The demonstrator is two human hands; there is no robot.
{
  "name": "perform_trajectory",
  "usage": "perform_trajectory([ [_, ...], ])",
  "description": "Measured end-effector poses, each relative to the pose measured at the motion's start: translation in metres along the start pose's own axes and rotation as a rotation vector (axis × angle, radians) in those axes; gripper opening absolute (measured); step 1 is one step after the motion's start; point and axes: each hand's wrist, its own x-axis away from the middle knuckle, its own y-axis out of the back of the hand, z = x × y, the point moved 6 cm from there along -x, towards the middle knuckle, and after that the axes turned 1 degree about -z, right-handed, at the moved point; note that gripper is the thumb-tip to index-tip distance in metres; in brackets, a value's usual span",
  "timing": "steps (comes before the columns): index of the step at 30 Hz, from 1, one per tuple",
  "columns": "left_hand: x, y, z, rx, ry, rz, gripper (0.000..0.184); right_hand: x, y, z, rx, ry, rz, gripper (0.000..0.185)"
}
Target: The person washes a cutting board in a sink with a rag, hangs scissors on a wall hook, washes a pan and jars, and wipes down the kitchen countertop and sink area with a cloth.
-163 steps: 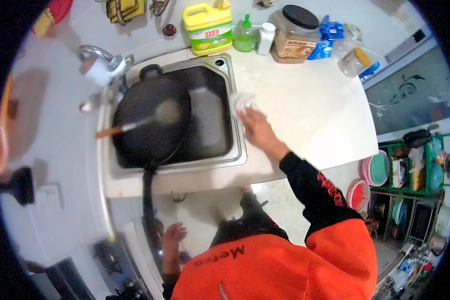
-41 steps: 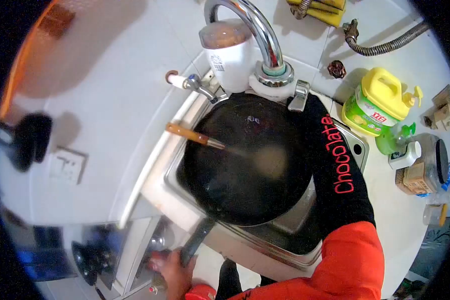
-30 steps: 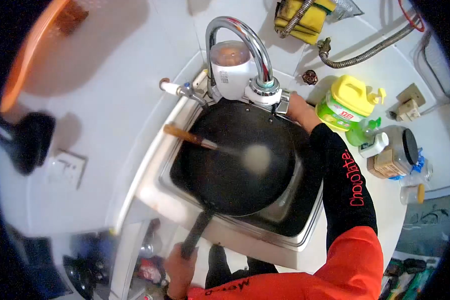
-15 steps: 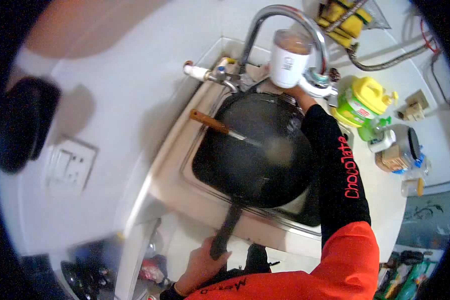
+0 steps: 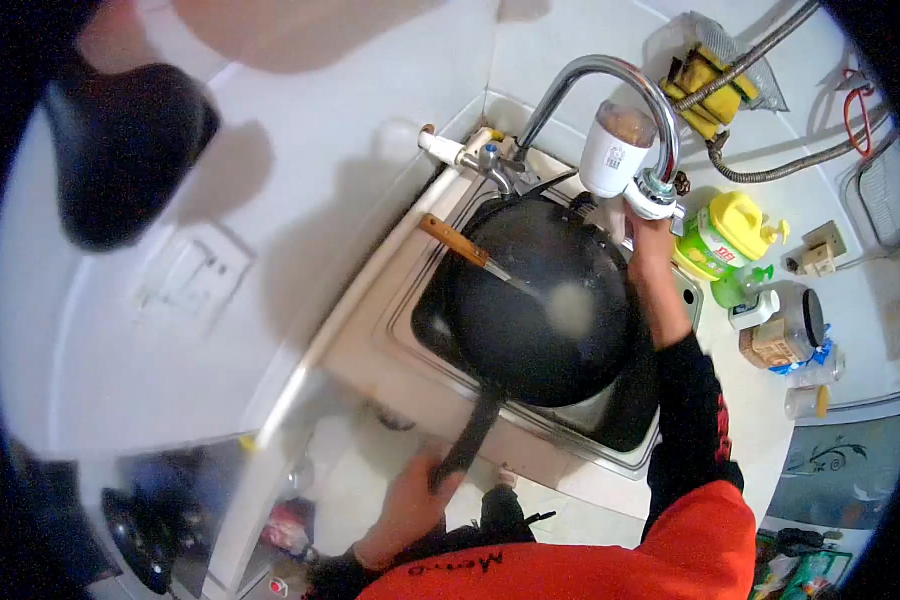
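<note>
A black wok (image 5: 530, 350) sits in the steel sink (image 5: 625, 462), its long handle pointing down over the counter's front edge. My left hand (image 5: 417, 500) is wrapped round that handle. A utensil with a wooden handle (image 5: 454, 240) lies in the wok, its head blurred near the middle. Beside the faucet (image 5: 610, 62) with its white filter (image 5: 613, 160), my right hand (image 5: 650, 240) reaches under the spout at the wok's far right rim. Its fingers are partly hidden there, and what they touch cannot be made out.
A yellow detergent jug (image 5: 725, 235), a green bottle (image 5: 745, 285), a white bottle (image 5: 755, 310) and a black-lidded jar (image 5: 790, 325) stand right of the sink. A small wall tap (image 5: 495, 165) is at the back left. Yellow sponges (image 5: 710, 90) hang on the wall.
The left hand has gone from hanging free to holding the wok's handle. The right hand has moved from the counter to the faucet, lately shifting from behind the filter to its right side.
</note>
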Motion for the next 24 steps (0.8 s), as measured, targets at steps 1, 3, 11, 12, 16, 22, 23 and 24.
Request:
perform_trajectory([
  [1, 0.002, 0.013, 0.001, 0.052, -0.086, -0.171, 0.048, 0.031, -0.009, 0.011, -0.065, -0.118, 0.146, 0.025],
  [3, 0.002, 0.034, -0.01, 0.206, -0.261, -0.379, 0.048, 0.095, -0.031, 0.024, -0.124, -0.251, 0.344, 0.022],
  [11, -0.099, 0.122, -0.005, 0.774, -0.296, -0.509, 0.05, 0.266, -0.07, 0.072, 0.176, 0.052, 0.581, 0.027],
  [12, -0.116, 0.135, 0.003, 0.862, -0.228, -0.559, 0.049, 0.278, -0.051, 0.052, 0.153, -0.081, 0.595, 0.024],
  [16, -0.175, 0.169, -0.054, -0.501, -0.409, -0.782, 0.043, 0.353, 0.008, -0.032, 0.146, -0.365, 0.682, 0.02],
  [22, -0.266, 0.146, -0.117, -0.938, -0.641, -0.824, 0.04, 0.408, 0.0, -0.039, -0.009, -0.83, 0.862, 0.041],
  [23, -0.279, 0.141, -0.124, -1.008, -0.697, -0.815, 0.046, 0.413, -0.01, -0.035, -0.331, -1.018, 0.759, 0.043],
  [24, -0.293, 0.137, -0.133, -1.075, -0.752, -0.807, 0.051, 0.416, -0.021, -0.031, -0.656, -1.184, 0.634, 0.045],
])
